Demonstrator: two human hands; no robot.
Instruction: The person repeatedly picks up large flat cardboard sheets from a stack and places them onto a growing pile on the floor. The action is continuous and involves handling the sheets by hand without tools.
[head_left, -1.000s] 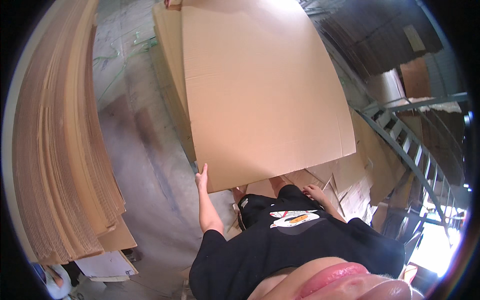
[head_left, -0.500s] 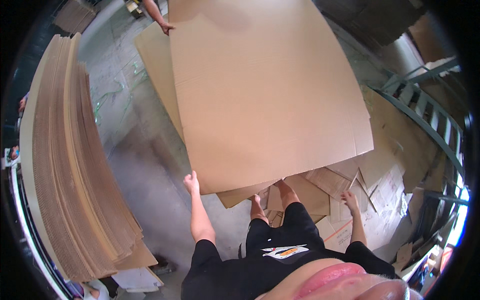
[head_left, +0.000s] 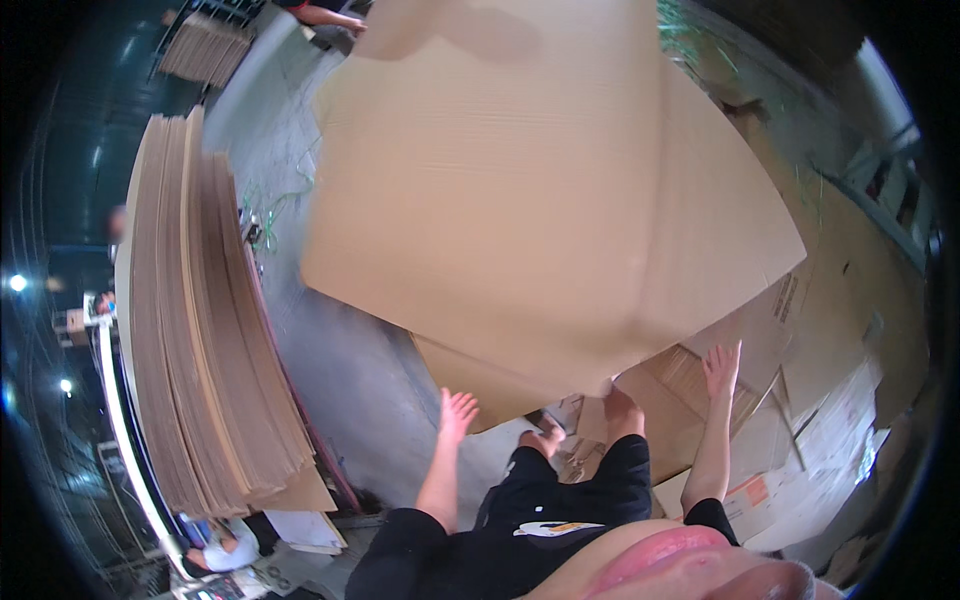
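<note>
A large brown cardboard sheet spreads out before me, its near edge running to a low corner above my feet. Part of another sheet shows beneath it at the near left. My left hand is open with fingers spread, just short of that lower sheet and holding nothing. To the right of the near corner, my right hand is open too, fingers stretched and empty. At the far left edge of the big sheet is a co-worker's hand; whether it grips the sheet I cannot tell.
A tall stack of cardboard sheets stands at my left. Flattened cardboard pieces cover the floor at the right. Green strapping lies on the floor near the stack. A metal rack is at the far right, another stack far left.
My left hand has let go of the big sheet's near left corner and opened. The sheet has turned and lies differently. My right hand has risen and its fingers have stretched out.
</note>
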